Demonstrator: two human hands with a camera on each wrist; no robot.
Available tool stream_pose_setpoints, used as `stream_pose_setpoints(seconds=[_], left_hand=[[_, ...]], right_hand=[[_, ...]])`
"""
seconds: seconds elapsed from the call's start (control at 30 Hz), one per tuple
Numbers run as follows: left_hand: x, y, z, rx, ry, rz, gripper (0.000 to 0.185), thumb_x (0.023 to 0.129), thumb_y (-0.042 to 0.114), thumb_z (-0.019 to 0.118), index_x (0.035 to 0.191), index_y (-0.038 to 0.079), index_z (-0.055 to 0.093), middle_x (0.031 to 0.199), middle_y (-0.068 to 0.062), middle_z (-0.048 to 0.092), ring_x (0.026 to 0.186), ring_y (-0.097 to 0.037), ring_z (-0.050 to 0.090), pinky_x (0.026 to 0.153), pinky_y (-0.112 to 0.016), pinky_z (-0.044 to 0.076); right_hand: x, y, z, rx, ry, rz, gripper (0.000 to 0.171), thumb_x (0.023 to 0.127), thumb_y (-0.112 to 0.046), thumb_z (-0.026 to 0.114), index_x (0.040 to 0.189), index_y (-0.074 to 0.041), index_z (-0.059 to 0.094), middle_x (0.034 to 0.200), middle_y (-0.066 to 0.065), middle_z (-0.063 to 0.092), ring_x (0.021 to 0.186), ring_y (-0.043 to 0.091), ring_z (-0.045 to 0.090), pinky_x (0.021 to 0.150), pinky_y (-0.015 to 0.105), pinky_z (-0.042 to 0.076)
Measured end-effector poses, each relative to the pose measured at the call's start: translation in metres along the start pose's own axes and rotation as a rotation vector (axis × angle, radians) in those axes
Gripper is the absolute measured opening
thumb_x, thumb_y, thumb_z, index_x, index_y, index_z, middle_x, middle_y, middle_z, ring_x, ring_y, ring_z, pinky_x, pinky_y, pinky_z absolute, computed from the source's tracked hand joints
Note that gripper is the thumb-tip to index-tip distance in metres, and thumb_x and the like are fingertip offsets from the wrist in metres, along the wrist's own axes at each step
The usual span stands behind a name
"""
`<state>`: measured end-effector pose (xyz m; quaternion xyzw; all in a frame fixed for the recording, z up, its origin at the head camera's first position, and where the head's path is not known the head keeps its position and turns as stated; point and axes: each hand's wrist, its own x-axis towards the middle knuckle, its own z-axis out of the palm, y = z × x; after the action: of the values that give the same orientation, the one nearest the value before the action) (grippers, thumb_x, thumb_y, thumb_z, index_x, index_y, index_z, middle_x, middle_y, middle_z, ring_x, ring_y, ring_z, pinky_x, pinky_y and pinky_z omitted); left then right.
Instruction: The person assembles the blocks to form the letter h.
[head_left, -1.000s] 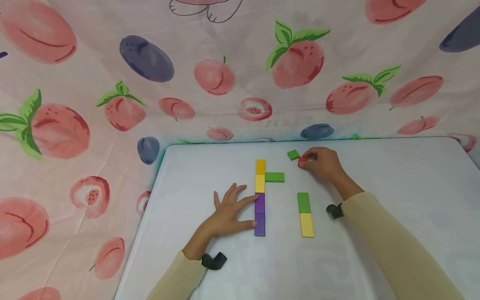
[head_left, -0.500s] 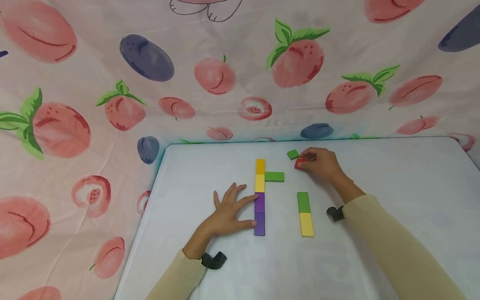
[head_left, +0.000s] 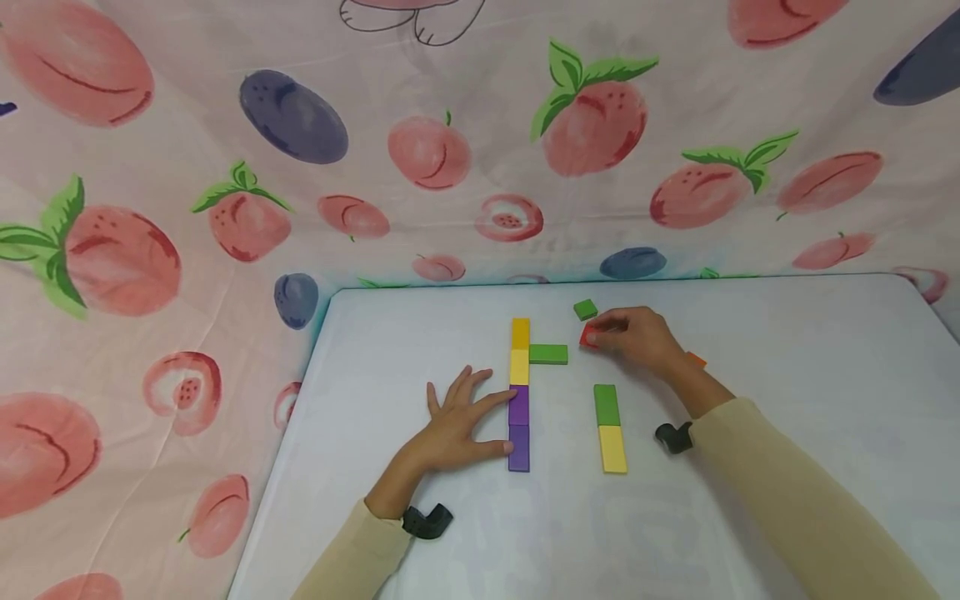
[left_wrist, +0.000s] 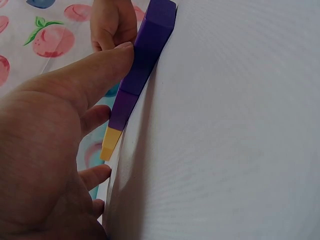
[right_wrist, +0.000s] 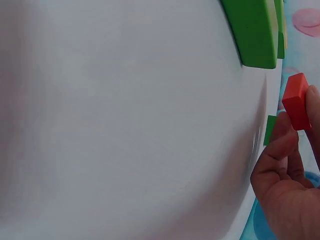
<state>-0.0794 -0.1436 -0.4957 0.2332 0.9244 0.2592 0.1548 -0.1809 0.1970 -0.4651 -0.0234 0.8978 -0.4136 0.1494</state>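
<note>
With thumb and fingertips, my right hand (head_left: 636, 337) pinches a small red block (head_left: 588, 337), also seen as a red block (right_wrist: 296, 101) in the right wrist view. My left hand (head_left: 453, 429) lies with fingers spread; its index fingertip touches the upper purple block (head_left: 518, 405) and its thumb the lower purple block (head_left: 518, 448). Those two stand in one straight column with a yellow block (head_left: 519, 367) and a darker yellow block (head_left: 521, 332). A green block (head_left: 548, 354) juts rightward from the column's upper part, just left of the red block.
A small green block (head_left: 585, 309) lies beyond the right fingertips. Nearer the person, a green block (head_left: 607, 405) and a yellow block (head_left: 612, 450) lie end to end. An orange block (head_left: 696, 360) shows partly behind the right wrist. All rest on a white table (head_left: 420, 333) against fruit-patterned cloth.
My right hand has moved left and slightly toward the person with the red block, away from the small green block. An orange block has come into sight behind the wrist. My left hand stays still.
</note>
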Motion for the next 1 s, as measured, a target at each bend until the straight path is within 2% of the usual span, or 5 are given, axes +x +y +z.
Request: stream_pose_setpoints(seconds=[0.43,0.7,1.0], left_hand=[[-0.001,0.002,-0.001,-0.009,-0.001,-0.006,0.076,0.087,0.062,0.071,0.154,0.043,0.042,0.171,-0.001,0.015,0.160,-0.031,-0.004,0.110,-0.078,-0.020],[0.000,0.002,0.000,-0.002,0.004,-0.012,0.076,0.086,0.062,0.071,0.154,0.044,0.041,0.171,-0.001,0.016,0.160,-0.030,-0.004,0.110,-0.078,-0.019],[-0.001,0.004,-0.001,-0.005,-0.002,-0.015,0.077,0.086,0.062,0.071,0.154,0.044,0.041,0.171,-0.001,0.015,0.160,-0.031,-0.006,0.110,-0.078,-0.020]], right_hand=[[-0.006,-0.001,0.009,-0.049,-0.028,-0.048,0.030,0.092,-0.032,0.077,0.118,-0.016,0.075,0.113,0.006,0.074,0.109,0.025,0.062,0.094,0.042,0.052],[-0.007,-0.006,0.015,-0.094,-0.023,-0.072,0.024,0.092,-0.028,0.077,0.113,-0.017,0.077,0.104,0.002,0.076,0.101,0.023,0.063,0.086,0.035,0.052],[-0.004,-0.005,0.018,-0.123,-0.018,-0.081,0.023,0.090,-0.030,0.078,0.109,-0.016,0.079,0.099,0.002,0.076,0.098,0.023,0.063,0.084,0.034,0.050]])
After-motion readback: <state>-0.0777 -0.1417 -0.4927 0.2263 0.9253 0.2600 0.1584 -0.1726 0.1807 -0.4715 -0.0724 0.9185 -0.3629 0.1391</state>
